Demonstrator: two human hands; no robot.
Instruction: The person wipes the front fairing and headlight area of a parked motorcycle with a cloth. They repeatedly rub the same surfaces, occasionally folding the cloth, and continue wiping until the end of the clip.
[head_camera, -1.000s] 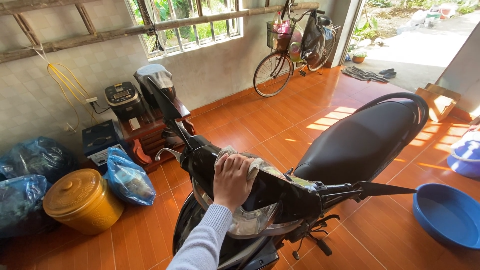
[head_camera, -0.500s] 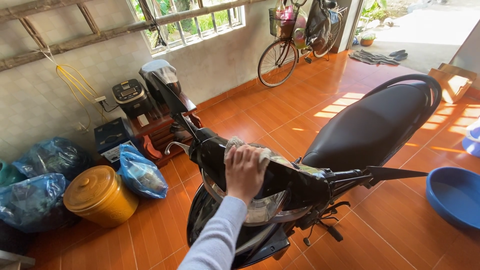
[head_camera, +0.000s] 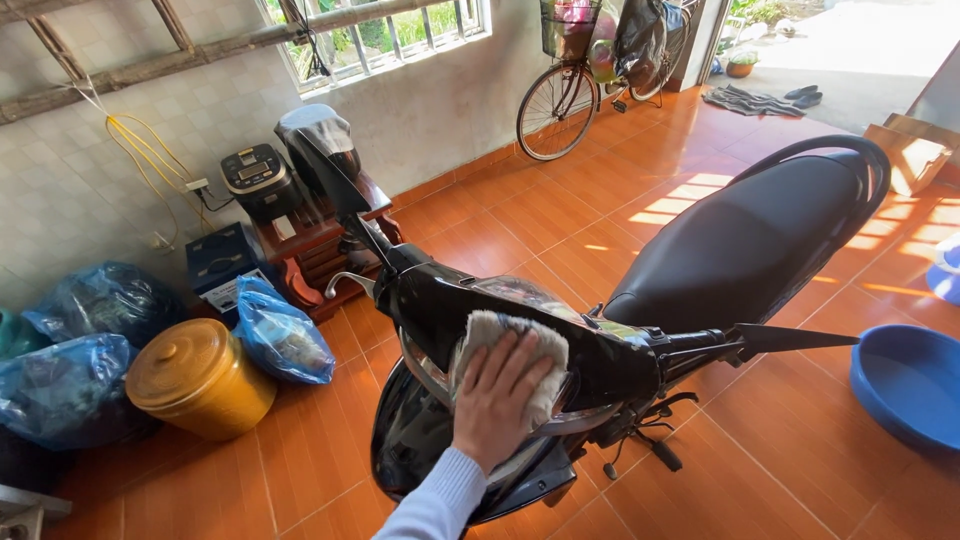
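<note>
A pale cloth (head_camera: 512, 352) is pressed flat by the open-fingered left hand (head_camera: 497, 397) against the black motorbike (head_camera: 745, 240) headlight cowl; a yellow bucket (head_camera: 200, 378) is seen nearby.

One hand (head_camera: 497, 400) and part of its forearm are all that shows of the person in the head view. The hand is bare: no glove, no ring and no watch can be seen on it. The fingers (head_camera: 520, 365) are slim, with short, plain nails. The forearm is covered by a long sleeve (head_camera: 436, 503) of pale, whitish-lilac cloth with a fine ribbed knit, like a light sweater. The sleeve ends in a snug cuff at the wrist, and its fabric is plain, without pattern or print. The other hand is out of view.
</note>
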